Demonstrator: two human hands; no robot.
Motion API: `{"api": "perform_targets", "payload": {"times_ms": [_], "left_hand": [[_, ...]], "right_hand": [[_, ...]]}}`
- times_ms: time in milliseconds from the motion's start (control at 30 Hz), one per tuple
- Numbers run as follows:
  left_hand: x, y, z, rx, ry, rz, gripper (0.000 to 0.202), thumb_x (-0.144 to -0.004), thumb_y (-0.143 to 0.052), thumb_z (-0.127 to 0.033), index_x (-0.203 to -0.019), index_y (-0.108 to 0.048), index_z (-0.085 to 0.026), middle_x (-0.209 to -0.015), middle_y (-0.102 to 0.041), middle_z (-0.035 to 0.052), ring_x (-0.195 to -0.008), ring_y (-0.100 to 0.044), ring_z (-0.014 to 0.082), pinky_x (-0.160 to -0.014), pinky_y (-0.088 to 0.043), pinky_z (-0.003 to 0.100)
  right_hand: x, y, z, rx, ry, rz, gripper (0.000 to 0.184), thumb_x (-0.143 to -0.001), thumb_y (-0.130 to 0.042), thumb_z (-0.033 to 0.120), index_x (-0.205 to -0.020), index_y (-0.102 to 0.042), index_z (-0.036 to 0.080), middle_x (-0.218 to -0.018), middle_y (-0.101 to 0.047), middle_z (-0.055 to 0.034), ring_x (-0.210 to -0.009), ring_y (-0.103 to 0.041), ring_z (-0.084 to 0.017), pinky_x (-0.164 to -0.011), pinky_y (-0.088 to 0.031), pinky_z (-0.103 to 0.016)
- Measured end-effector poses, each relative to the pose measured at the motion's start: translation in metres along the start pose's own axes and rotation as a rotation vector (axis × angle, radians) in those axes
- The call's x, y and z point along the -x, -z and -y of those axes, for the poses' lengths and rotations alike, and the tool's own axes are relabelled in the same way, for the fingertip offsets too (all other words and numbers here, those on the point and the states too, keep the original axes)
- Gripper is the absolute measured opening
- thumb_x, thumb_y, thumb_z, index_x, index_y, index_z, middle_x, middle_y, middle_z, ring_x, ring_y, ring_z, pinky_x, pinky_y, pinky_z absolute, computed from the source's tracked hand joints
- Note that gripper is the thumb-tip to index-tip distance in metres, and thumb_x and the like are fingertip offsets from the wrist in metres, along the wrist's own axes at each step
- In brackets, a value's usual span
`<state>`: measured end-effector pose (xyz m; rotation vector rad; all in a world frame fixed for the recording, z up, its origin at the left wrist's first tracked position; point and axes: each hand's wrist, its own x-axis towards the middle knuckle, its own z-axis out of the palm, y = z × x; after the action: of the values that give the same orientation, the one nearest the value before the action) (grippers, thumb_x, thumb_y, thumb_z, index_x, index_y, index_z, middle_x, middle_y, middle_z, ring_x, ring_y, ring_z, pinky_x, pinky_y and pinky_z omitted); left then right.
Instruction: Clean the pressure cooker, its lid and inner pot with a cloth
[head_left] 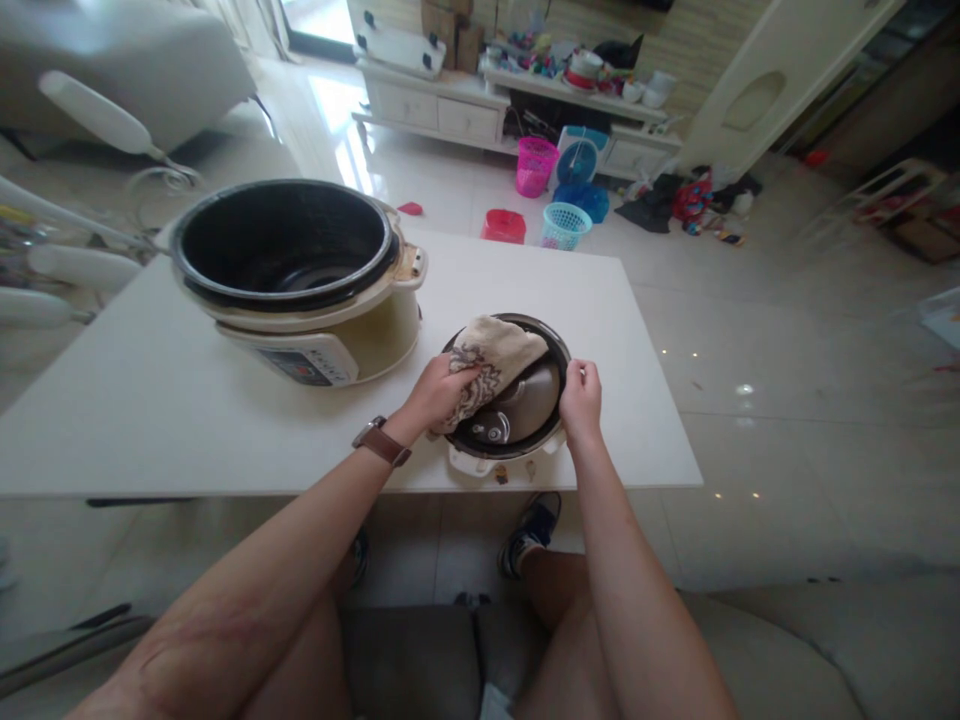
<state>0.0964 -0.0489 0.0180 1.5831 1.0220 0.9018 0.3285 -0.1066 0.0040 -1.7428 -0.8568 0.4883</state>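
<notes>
A round cooker lid (525,405) lies on the white table with its metal inner face up and a dark sealing ring round it. My left hand (442,392), with a brown watch strap at the wrist, grips a beige patterned cloth (501,350) against the lid's left side. The lid's right rim is pinched by my right hand (581,398). To the left stands the electric pressure cooker (360,340), its top uncovered and its dark inner pot (281,235) showing. The lid's outer face is hidden below.
The white table (150,440) ends close in front of my knees. Beyond it on the floor are a pink basket (536,167), a light blue basket (565,226) and a red stool (503,226). White chair parts (94,110) stand at the left.
</notes>
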Motion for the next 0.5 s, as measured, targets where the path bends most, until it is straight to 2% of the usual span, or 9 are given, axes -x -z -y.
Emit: {"api": "perform_targets", "payload": {"times_ms": [100,267,400,500], "left_hand": [[0.001,0.0,0.002,-0.033,-0.039,-0.056,0.046,-0.088,-0.063,-0.043,-0.119,-0.08,-0.012,-0.126,-0.079,0.0127,-0.121,-0.071,0.0358,-0.111,-0.052,0.046],[0.008,-0.017,0.006,-0.281,-0.015,0.12,0.04,-0.091,-0.058,-0.041,-0.113,-0.08,-0.016,-0.126,-0.08,0.0121,-0.119,-0.072,0.034,-0.109,-0.052,0.045],[0.015,-0.03,0.003,-0.412,-0.078,0.204,0.035,-0.092,-0.057,-0.039,-0.109,-0.08,-0.018,-0.125,-0.08,0.0126,-0.119,-0.072,0.0329,-0.105,-0.053,0.043],[0.02,-0.034,0.0,-0.481,-0.127,0.342,0.032,-0.091,-0.06,-0.04,-0.104,-0.081,-0.02,-0.118,-0.081,0.0131,-0.116,-0.073,0.034,-0.102,-0.055,0.042]], "right_hand": [[0.0,0.0,-0.001,-0.006,-0.005,0.002,0.042,-0.092,-0.051,0.066,-0.093,-0.058,0.025,-0.088,-0.065,-0.0016,-0.087,-0.059,-0.021,-0.085,-0.046,-0.036],[-0.001,-0.001,-0.002,-0.012,-0.02,0.012,0.043,-0.092,-0.051,0.067,-0.094,-0.059,0.025,-0.089,-0.067,-0.0017,-0.087,-0.059,-0.021,-0.086,-0.047,-0.036],[-0.002,0.0,-0.004,0.008,-0.005,-0.008,0.042,-0.091,-0.05,0.067,-0.092,-0.058,0.025,-0.089,-0.067,-0.0021,-0.088,-0.06,-0.021,-0.084,-0.047,-0.035],[-0.003,0.0,-0.006,0.003,-0.018,-0.006,0.04,-0.092,-0.051,0.065,-0.091,-0.058,0.025,-0.085,-0.067,-0.0008,-0.083,-0.06,-0.02,-0.081,-0.047,-0.033]]}}
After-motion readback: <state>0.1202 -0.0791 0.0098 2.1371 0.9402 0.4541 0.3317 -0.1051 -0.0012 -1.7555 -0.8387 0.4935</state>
